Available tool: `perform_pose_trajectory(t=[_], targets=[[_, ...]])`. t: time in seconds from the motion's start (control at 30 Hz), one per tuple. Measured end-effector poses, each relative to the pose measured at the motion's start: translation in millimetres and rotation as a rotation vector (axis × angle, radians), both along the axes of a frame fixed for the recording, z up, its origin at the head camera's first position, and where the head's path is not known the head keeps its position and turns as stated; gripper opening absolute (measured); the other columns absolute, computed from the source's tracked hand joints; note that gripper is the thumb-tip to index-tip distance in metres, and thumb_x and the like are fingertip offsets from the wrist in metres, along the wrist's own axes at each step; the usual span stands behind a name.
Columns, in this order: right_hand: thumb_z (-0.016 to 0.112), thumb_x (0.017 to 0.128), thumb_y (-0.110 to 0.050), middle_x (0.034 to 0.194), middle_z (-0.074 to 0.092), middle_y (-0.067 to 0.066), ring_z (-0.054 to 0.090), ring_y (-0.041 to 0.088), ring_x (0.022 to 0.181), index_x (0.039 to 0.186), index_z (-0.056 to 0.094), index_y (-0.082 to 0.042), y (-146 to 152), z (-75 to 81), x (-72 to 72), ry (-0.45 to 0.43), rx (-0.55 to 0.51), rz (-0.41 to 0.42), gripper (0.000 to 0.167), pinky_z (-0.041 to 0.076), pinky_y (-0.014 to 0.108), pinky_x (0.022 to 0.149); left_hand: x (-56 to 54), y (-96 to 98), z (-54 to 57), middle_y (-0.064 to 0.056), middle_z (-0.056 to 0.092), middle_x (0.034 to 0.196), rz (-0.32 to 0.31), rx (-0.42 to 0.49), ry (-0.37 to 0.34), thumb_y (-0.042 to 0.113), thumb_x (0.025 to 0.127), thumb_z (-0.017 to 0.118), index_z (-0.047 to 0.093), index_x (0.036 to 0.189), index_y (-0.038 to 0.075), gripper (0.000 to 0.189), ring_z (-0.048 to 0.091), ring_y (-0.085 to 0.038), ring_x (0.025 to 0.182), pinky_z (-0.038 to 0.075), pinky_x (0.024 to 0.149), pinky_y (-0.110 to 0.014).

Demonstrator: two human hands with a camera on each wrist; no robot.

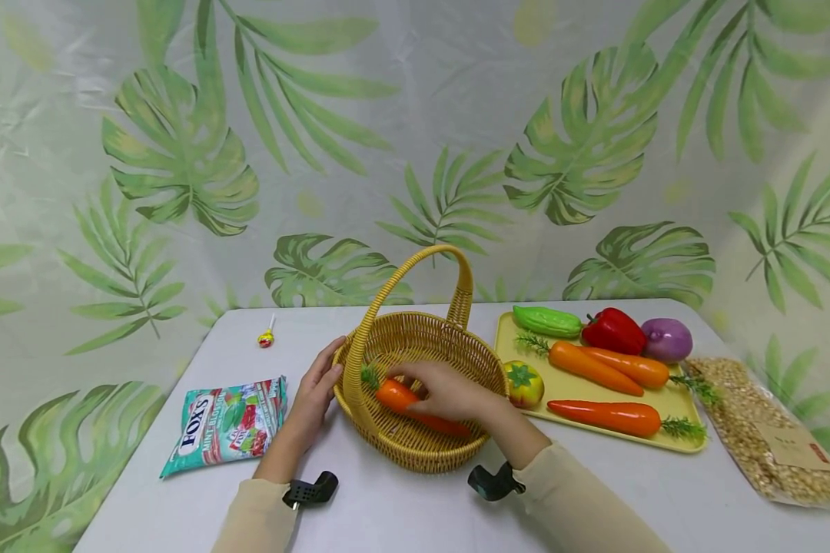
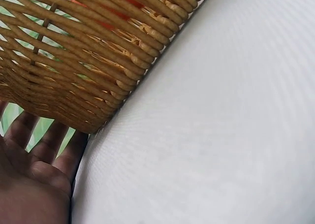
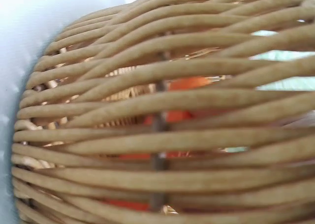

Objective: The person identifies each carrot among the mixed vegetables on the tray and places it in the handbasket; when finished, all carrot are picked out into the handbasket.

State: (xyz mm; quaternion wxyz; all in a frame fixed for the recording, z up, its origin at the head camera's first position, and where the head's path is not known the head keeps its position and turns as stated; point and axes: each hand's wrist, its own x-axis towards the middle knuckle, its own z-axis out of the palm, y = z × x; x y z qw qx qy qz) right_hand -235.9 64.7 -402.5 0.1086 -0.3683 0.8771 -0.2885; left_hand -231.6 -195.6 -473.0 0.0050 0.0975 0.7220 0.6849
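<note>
A wicker basket (image 1: 422, 459) with a tall arched handle stands at the middle of the table. Inside it lies an orange carrot (image 1: 396, 396) with a green top, and my right hand (image 1: 449, 388) reaches over the rim and grips it between thumb and fingers. My left hand (image 1: 314, 395) rests against the basket's left side. In the left wrist view, the fingers of the left hand (image 2: 37, 172) extend along the outside of the weave. The right wrist view shows only the basket wall (image 3: 162, 135), with orange showing through the gaps and the right hand hidden.
Right of the basket, a yellow tray (image 1: 688, 444) bears several carrots, a red pepper (image 1: 614, 332), a green bumpy vegetable (image 1: 546, 322) and a purple onion (image 1: 667, 340). A tomato (image 1: 523, 384) sits at its left edge. A bag of grains (image 1: 754, 415), a candy packet (image 1: 228, 422) and a lollipop (image 1: 266, 338) lie around.
</note>
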Motion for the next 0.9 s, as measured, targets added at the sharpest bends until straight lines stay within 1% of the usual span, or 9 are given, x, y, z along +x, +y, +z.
perform_pose_trajectory(t=[0.13, 0.2, 0.27, 0.33, 0.4, 0.47, 0.6, 0.8, 0.9], targets=[[0.074, 0.087, -0.003, 0.123, 0.066, 0.013, 0.07, 0.024, 0.099, 0.14, 0.055, -0.01, 1.2, 0.5, 2.0, 0.005, 0.012, 0.006, 0.058, 0.058, 0.038, 0.088, 0.1, 0.2, 0.0, 0.005, 0.029, 0.165, -0.007, 0.017, -0.003, 0.033, 0.106, 0.041, 0.032, 0.155, 0.031, 0.05, 0.029, -0.017, 0.151, 0.027, 0.121, -0.043], [0.073, 0.088, -0.006, 0.126, 0.065, 0.013, 0.07, 0.025, 0.102, 0.142, 0.054, -0.01, 2.8, 2.5, 3.9, 0.005, 0.021, -0.007, 0.057, 0.058, 0.039, 0.09, 0.1, 0.3, 0.1, 0.005, 0.029, 0.165, -0.007, 0.021, -0.005, 0.033, 0.106, 0.041, 0.032, 0.155, 0.031, 0.05, 0.029, -0.018, 0.151, 0.025, 0.122, -0.046], [0.072, 0.09, -0.01, 0.129, 0.064, 0.011, 0.067, 0.024, 0.108, 0.142, 0.054, -0.013, 5.1, 5.2, 6.2, 0.018, 0.034, -0.033, 0.055, 0.056, 0.04, 0.093, 0.0, 0.2, 0.1, 0.006, 0.03, 0.165, -0.005, 0.021, -0.006, 0.032, 0.106, 0.041, 0.033, 0.155, 0.032, 0.049, 0.029, -0.018, 0.151, 0.025, 0.122, -0.046], [0.071, 0.092, -0.014, 0.133, 0.062, 0.009, 0.065, 0.023, 0.111, 0.143, 0.054, -0.015, 8.5, 8.3, 8.8, 0.034, 0.04, -0.059, 0.053, 0.055, 0.039, 0.093, -0.1, 0.0, -0.1, 0.006, 0.03, 0.164, -0.003, 0.019, -0.007, 0.032, 0.106, 0.041, 0.033, 0.155, 0.032, 0.049, 0.03, -0.018, 0.15, 0.026, 0.122, -0.045], [0.069, 0.093, -0.016, 0.134, 0.061, 0.007, 0.064, 0.022, 0.111, 0.142, 0.055, -0.017, 12.4, 11.1, 10.9, 0.056, 0.032, -0.072, 0.051, 0.055, 0.039, 0.092, -0.2, -0.5, -0.5, 0.007, 0.031, 0.164, -0.002, 0.016, -0.007, 0.032, 0.106, 0.041, 0.033, 0.154, 0.033, 0.049, 0.03, -0.018, 0.15, 0.026, 0.122, -0.045], [0.068, 0.094, -0.016, 0.133, 0.061, 0.006, 0.065, 0.021, 0.108, 0.142, 0.055, -0.018, 16.7, 14.2, 12.7, 0.084, 0.019, -0.078, 0.049, 0.056, 0.037, 0.088, -0.3, -1.1, -0.9, 0.007, 0.031, 0.164, -0.002, 0.014, -0.007, 0.032, 0.107, 0.041, 0.033, 0.154, 0.033, 0.048, 0.03, -0.018, 0.15, 0.026, 0.122, -0.045], [0.067, 0.095, -0.017, 0.132, 0.062, 0.004, 0.066, 0.021, 0.107, 0.142, 0.054, -0.019, 26.3, 21.0, 15.0, 0.127, -0.026, -0.077, 0.049, 0.057, 0.039, 0.087, 0.2, -1.7, -1.4, 0.005, 0.031, 0.164, -0.001, 0.01, -0.003, 0.032, 0.107, 0.041, 0.034, 0.154, 0.032, 0.048, 0.031, -0.019, 0.15, 0.026, 0.121, -0.045], [0.067, 0.096, -0.017, 0.133, 0.06, 0.003, 0.065, 0.026, 0.111, 0.143, 0.053, -0.02, 48.0, 32.6, 17.8, 0.124, -0.105, -0.104, 0.049, 0.057, 0.045, 0.091, 1.0, -0.4, -0.7, 0.005, 0.031, 0.164, -0.001, 0.007, -0.003, 0.032, 0.106, 0.041, 0.034, 0.154, 0.032, 0.048, 0.032, -0.02, 0.15, 0.026, 0.122, -0.047], [0.068, 0.095, -0.017, 0.132, 0.06, 0.001, 0.064, 0.026, 0.113, 0.142, 0.053, -0.025, 62.1, 37.1, 18.7, 0.115, -0.136, -0.142, 0.05, 0.056, 0.047, 0.093, 0.6, 0.4, 0.2, 0.006, 0.031, 0.164, -0.002, 0.008, -0.01, 0.033, 0.106, 0.041, 0.034, 0.154, 0.033, 0.048, 0.032, -0.018, 0.149, 0.029, 0.121, -0.043]])
